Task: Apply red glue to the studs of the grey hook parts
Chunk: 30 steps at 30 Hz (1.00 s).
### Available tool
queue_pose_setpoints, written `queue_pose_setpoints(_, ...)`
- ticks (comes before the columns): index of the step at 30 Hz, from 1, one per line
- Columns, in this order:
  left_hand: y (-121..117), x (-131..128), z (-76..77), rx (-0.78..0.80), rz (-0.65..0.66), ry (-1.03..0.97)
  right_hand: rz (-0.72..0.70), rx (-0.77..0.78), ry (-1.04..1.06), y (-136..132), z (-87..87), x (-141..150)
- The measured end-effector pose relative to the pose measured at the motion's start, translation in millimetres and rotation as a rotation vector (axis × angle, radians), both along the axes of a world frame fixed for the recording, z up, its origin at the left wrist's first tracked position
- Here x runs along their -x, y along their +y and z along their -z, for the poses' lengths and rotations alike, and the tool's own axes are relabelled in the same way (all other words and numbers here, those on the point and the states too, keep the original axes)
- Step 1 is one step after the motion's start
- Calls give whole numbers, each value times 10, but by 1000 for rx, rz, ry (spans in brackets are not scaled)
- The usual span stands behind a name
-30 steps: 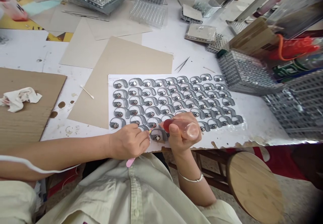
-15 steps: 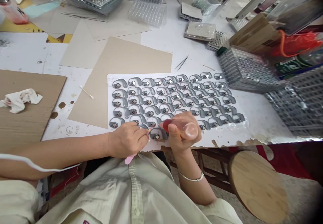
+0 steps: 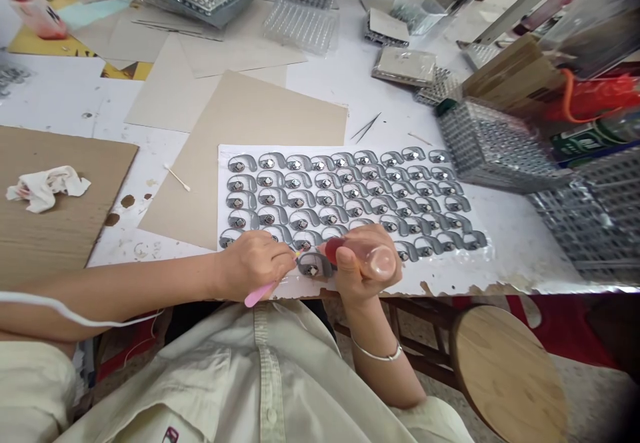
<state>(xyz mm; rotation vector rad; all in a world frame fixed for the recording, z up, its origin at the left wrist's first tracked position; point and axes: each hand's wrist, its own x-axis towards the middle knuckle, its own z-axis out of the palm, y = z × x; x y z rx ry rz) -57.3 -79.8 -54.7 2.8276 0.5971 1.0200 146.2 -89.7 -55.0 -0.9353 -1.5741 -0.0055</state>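
My left hand (image 3: 257, 266) is closed around a slim pink-handled tool (image 3: 259, 294). Its yellowish tip points at the grey hook-shaped earphone parts, but its kind is unclear. In my right hand (image 3: 367, 263) is a squeeze bottle (image 3: 381, 262) with red liquid, tilted so its narrow nozzle points left, close to the tool's tip. Between both hands, near the table edge, lies one grey earphone part (image 3: 313, 270) with a shiny metal piece in it. Rows of similar parts cover a white sheet (image 3: 280, 290); my hands hide some of them.
Tweezers (image 3: 367, 128) and a cotton swab (image 3: 177, 178) lie beyond the sheet. Stacked clear trays (image 3: 495, 143) stand at the right. A crumpled tissue (image 3: 47, 188) rests on brown cardboard (image 3: 60, 243) at the left. A round wooden stool (image 3: 510, 370) is below the table.
The whole view has shifted slightly. Both hands stay nearly in place, still closed on the tool and the bottle; the pink handle end has shifted a little.
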Motion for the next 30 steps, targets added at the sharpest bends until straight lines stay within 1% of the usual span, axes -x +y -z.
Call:
queue_pose_setpoints(5,11,1,-21,52,9,7,-13,4,2,-3,4,0)
queue_pose_setpoints(12,42,3,-44,108,46,-89,-10,8,0,-2,-13,10)
queue_pose_setpoints(15,68,12,-77,214,72,-127,-15,19,12,-6,-9,11)
queue_pose_setpoints(18,96,29,-115,346,78,-117,-33,22,23,-8,-4,10)
queue_pose_setpoints(23,123,55,-178,526,44,-82,-35,20,-6,-12,-10,9)
queue_pose_setpoints(26,132,63,-194,592,31,-74,-49,25,-8,-14,-9,10)
queue_pose_setpoints(30,150,71,-173,621,53,-89,-75,40,8,-14,-10,18)
